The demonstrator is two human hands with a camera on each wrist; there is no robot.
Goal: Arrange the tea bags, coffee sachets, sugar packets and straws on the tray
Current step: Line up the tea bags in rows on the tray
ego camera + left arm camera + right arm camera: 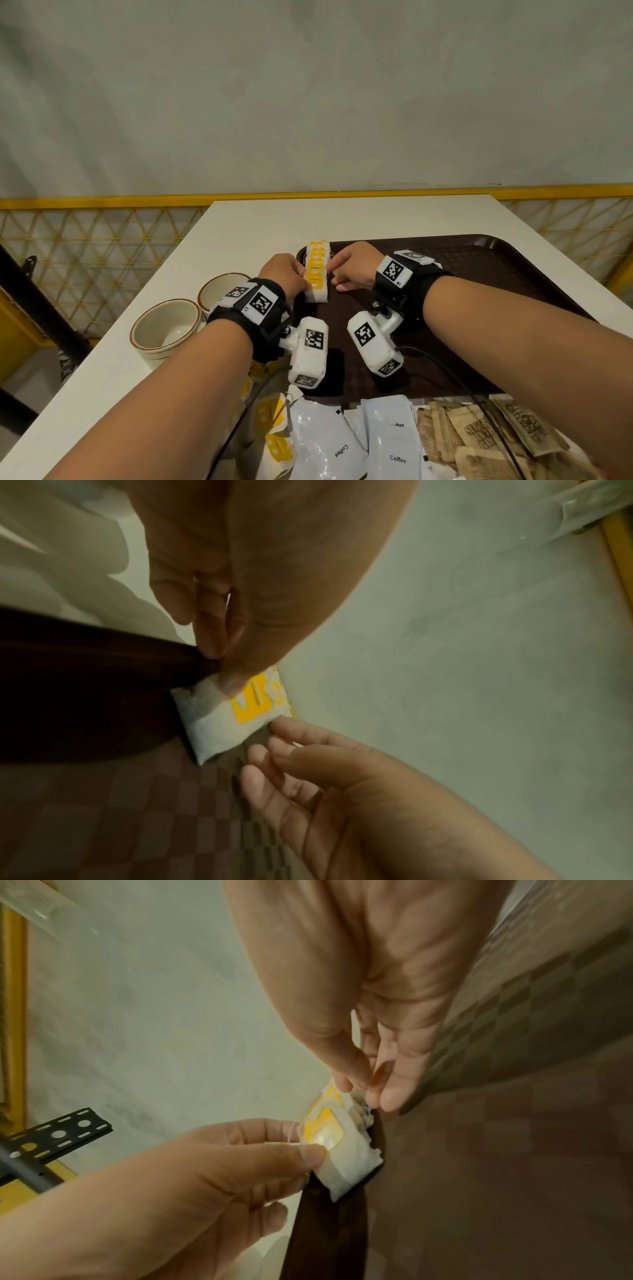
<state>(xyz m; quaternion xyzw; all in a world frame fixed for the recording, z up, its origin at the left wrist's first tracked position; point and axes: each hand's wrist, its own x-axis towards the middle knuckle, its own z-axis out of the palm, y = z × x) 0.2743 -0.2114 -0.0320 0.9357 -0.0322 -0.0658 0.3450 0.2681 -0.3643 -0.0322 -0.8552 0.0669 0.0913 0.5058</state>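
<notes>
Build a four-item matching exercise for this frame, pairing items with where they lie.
Things:
1. tea bags
2. coffee sachets
3. sugar packets
4. cups

Places:
A. on the white table left of the tray
B. lined up in a row at the tray's left edge, between both hands
C. loose pile at the near edge, right of the sachets
D. near edge, white packs printed "Coffee"

Pairs: 1-B, 2-D, 3-C, 4-A

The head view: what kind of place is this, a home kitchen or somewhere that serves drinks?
Probably a café or canteen, though that is a guess. A brown serving tray lies on a white table, two empty cups stand beside it, and coffee sachets and brown sugar packets lie in heaps.
</notes>
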